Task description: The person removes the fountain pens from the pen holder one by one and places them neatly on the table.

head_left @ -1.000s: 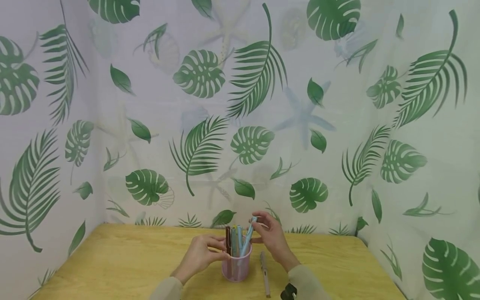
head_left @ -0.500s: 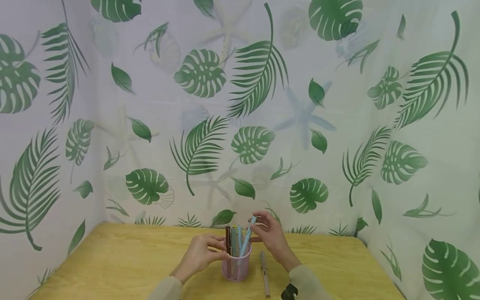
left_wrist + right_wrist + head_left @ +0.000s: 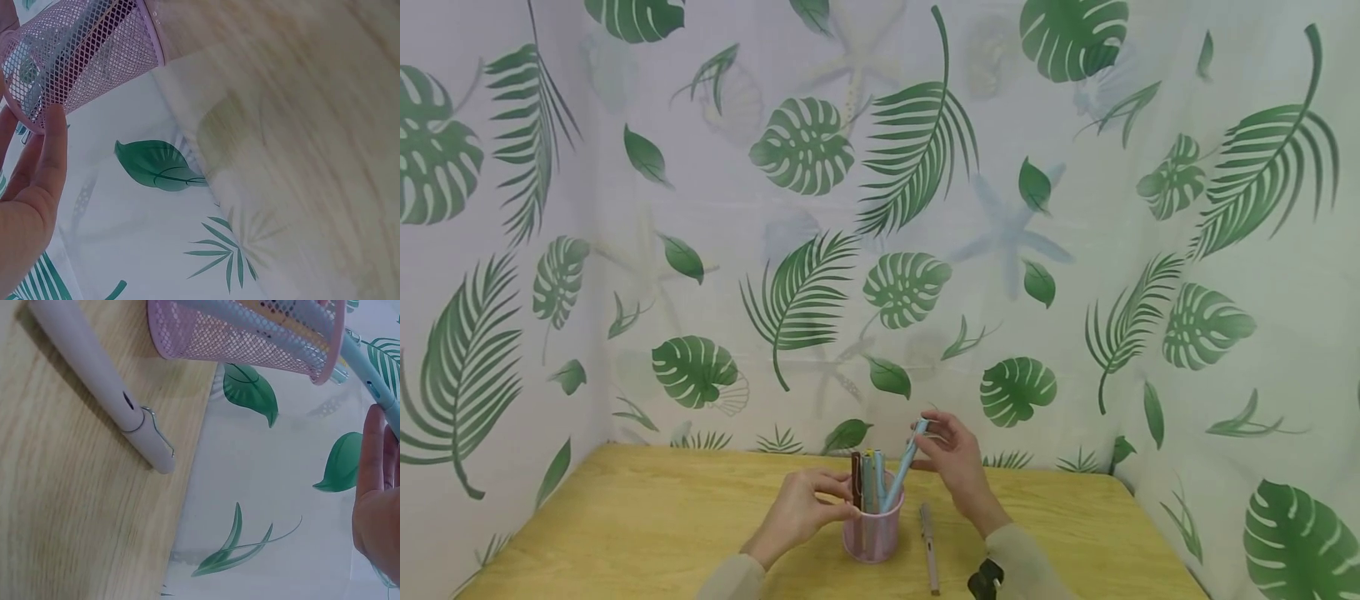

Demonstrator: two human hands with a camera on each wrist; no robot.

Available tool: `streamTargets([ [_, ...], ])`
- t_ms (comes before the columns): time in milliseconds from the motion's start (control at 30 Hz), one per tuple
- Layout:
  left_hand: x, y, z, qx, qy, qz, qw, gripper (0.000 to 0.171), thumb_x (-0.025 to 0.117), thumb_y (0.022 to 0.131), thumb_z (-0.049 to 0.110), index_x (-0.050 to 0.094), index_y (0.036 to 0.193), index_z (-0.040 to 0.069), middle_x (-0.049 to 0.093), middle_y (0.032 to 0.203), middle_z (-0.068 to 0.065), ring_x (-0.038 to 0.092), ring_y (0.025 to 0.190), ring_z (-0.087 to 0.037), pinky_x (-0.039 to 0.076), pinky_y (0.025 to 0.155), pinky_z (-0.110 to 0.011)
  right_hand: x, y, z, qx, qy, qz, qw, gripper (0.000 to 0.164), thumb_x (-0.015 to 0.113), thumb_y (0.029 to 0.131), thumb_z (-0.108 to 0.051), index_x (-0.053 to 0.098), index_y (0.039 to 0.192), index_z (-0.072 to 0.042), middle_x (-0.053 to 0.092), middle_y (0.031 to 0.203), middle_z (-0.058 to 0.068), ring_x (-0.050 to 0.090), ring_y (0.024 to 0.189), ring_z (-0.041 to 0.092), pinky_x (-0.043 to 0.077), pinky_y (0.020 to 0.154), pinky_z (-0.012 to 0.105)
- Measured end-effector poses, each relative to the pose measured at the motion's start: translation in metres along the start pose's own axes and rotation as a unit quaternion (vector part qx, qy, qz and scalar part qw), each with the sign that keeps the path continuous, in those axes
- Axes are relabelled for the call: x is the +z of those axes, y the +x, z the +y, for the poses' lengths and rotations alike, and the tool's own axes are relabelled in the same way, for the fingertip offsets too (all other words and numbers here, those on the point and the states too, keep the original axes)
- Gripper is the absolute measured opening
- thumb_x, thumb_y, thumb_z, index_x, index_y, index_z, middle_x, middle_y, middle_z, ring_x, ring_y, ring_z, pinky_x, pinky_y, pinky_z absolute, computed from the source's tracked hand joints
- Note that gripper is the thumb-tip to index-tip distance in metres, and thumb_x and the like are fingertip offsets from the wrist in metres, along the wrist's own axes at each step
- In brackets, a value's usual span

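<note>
A pink mesh pen holder (image 3: 882, 537) stands upright on the table. My left hand (image 3: 801, 510) holds its rim from the left, with thumb and fingers at the top edge. In the right hand (image 3: 961, 468), a light blue pen (image 3: 906, 467) is pinched near its upper end. That pen leans to the right, its lower part still inside the holder. Beside it in the holder stand a dark brown pen (image 3: 856, 479), another light blue pen (image 3: 880, 477) and a greenish one (image 3: 868, 483). The left wrist view shows fingertips (image 3: 56, 122) against the mesh rim.
A pale greyish-pink pen (image 3: 930, 550) with a metal clip lies on the wooden table (image 3: 662, 517), right of the holder and below the right forearm. Behind the table hangs a white leaf-print curtain (image 3: 820, 317). A dark watch-like object (image 3: 985, 579) sits at the right sleeve.
My right hand has shifted up and to the right, drawing the light blue pen higher and tilting it further right. The left hand and the holder stay in place.
</note>
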State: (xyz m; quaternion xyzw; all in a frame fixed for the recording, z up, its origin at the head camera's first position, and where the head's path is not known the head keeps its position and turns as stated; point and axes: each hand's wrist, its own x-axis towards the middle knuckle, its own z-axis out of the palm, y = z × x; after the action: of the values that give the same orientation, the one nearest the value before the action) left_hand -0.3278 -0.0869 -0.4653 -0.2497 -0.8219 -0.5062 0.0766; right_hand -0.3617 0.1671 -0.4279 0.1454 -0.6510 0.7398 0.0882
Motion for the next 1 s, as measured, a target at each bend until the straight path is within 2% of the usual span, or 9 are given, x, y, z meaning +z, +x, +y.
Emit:
streamTargets([
  [133,0.000,-0.001,0.000,-0.002,-0.004,0.001,1.0000,0.018,0.083,0.078,0.024,0.077,0.084,0.007,0.067,0.122,-0.019,0.063,0.114,-0.039,0.061,0.072,-0.022,-0.002,0.001,-0.004,-0.004,0.009,0.013,1.000,0.036,0.067,0.090,0.000,0.054,0.123,-0.002,0.061,0.122,0.024,0.069,0.098,0.024,0.063,0.071,0.046],
  [333,0.001,-0.002,0.001,-0.010,-0.007,0.003,0.9999,0.018,0.083,0.078,0.026,0.077,0.083,0.010,0.067,0.124,-0.018,0.062,0.115,-0.040,0.061,0.072,-0.023,-0.008,0.003,-0.007,0.001,0.016,0.039,0.999,0.037,0.068,0.090,-0.002,0.054,0.124,0.001,0.065,0.117,0.017,0.070,0.098,0.027,0.063,0.070,0.046],
  [433,0.001,-0.002,0.001,-0.013,-0.010,0.003,0.9998,0.016,0.083,0.078,0.025,0.077,0.083,0.011,0.067,0.125,-0.017,0.062,0.115,-0.040,0.062,0.072,-0.023,-0.012,0.003,-0.008,0.003,0.027,0.051,0.998,0.039,0.068,0.090,-0.002,0.052,0.125,0.004,0.067,0.114,0.014,0.070,0.095,0.023,0.063,0.069,0.045],
  [667,0.003,-0.001,0.001,-0.014,-0.016,0.010,0.9997,0.018,0.083,0.078,0.024,0.077,0.084,0.008,0.067,0.125,-0.017,0.063,0.114,-0.039,0.061,0.073,-0.023,-0.025,0.003,-0.007,0.026,0.021,0.049,0.998,0.041,0.065,0.093,-0.002,0.049,0.130,0.005,0.068,0.114,0.009,0.070,0.093,0.015,0.064,0.071,0.042],
  [867,0.003,-0.002,0.001,-0.014,-0.017,0.010,0.9997,0.019,0.083,0.077,0.025,0.077,0.083,0.009,0.067,0.125,-0.016,0.063,0.115,-0.038,0.061,0.073,-0.022,-0.032,0.000,-0.004,0.052,0.006,0.045,0.998,0.042,0.065,0.092,-0.002,0.049,0.130,0.006,0.066,0.116,0.016,0.070,0.091,0.018,0.063,0.071,0.042],
  [1000,0.003,-0.002,0.002,-0.013,-0.017,0.010,0.9997,0.018,0.083,0.077,0.024,0.077,0.083,0.008,0.067,0.124,-0.016,0.063,0.115,-0.038,0.061,0.073,-0.021,-0.035,-0.002,0.000,0.061,-0.007,0.046,0.997,0.043,0.066,0.091,-0.003,0.050,0.130,0.006,0.070,0.110,0.010,0.070,0.089,0.018,0.063,0.069,0.042],
])
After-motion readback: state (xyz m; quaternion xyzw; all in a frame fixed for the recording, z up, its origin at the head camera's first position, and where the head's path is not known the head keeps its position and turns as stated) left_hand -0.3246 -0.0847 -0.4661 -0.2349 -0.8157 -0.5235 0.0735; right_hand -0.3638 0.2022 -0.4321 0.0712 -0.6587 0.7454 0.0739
